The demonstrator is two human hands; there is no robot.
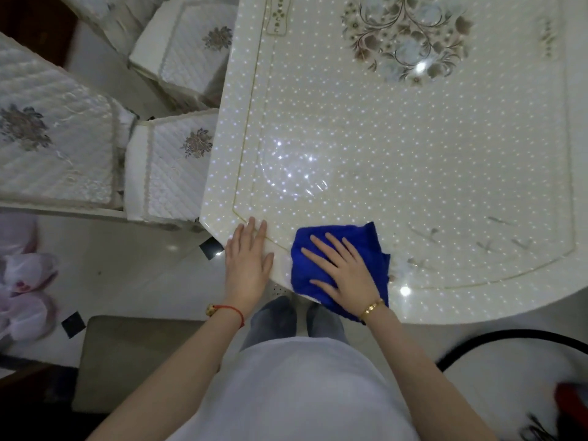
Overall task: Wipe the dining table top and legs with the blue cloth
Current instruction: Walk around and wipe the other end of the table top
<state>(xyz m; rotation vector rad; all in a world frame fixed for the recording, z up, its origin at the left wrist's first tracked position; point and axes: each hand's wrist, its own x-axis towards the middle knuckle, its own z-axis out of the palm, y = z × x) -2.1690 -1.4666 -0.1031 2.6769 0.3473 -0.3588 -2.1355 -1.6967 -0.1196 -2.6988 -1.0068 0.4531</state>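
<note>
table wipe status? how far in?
Early, by the look of it. Done: nothing that can be confirmed; the glossy table top shows no clear wiped zone. In hand: the right hand lies flat on the blue cloth at the near corner, while the left hand rests on the table edge. Left: likely most of the top, and the legs, which are out of view.

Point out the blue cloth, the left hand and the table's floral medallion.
blue cloth [305, 249]: head view, bare upper-left fold beside the fingers.
left hand [248, 262]: head view, back of the hand, flat on the table corner.
floral medallion [404, 36]: head view, its centre.
</note>
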